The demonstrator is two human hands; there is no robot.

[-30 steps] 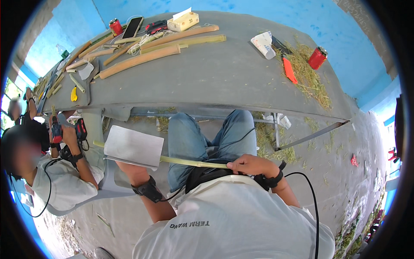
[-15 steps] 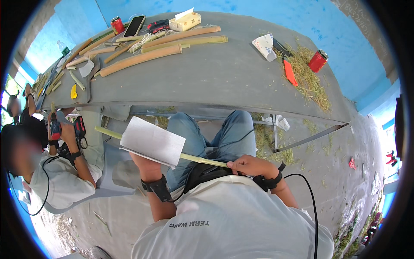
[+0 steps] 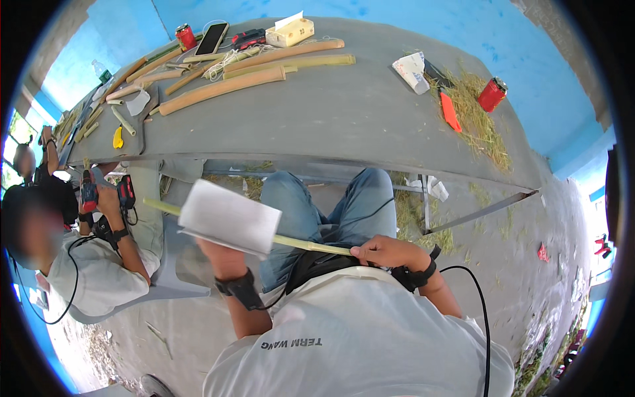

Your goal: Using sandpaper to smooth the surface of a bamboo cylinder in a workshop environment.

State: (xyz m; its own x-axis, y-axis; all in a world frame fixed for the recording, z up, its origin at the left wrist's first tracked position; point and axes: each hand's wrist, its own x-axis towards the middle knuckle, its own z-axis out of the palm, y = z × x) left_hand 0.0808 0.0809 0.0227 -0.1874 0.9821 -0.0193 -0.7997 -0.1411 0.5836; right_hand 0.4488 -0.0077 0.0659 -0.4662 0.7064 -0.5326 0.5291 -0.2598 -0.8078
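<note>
A thin pale-green bamboo stick (image 3: pixel 311 245) lies slantwise across my lap. Its right end is gripped by my right hand (image 3: pixel 387 253), thumb on top and fingers curled round it. A stiff whitish sheet (image 3: pixel 230 215), folded over the stick, covers its middle; the stick's left end (image 3: pixel 161 206) pokes out beyond. From below, my left hand (image 3: pixel 221 257) holds the sheet around the stick, its fingers mostly hidden beneath. Whether the sheet is sandpaper or plain paper I cannot tell.
Ahead stands a grey table (image 3: pixel 284 129) with bamboo pieces (image 3: pixel 225 91), a tissue box (image 3: pixel 290 32), a phone (image 3: pixel 211 38), a paper cup (image 3: pixel 411 71), an orange-handled knife (image 3: pixel 450 111), shavings (image 3: pixel 483 126) and a red can (image 3: pixel 493 94). At left, a seated co-worker (image 3: pixel 99 278) holds a power tool (image 3: pixel 89 192).
My left hand and the folded sheet have slid slightly left along the stick, baring more of it towards my right hand. My right hand keeps its grip. The whole view has shifted a little.
</note>
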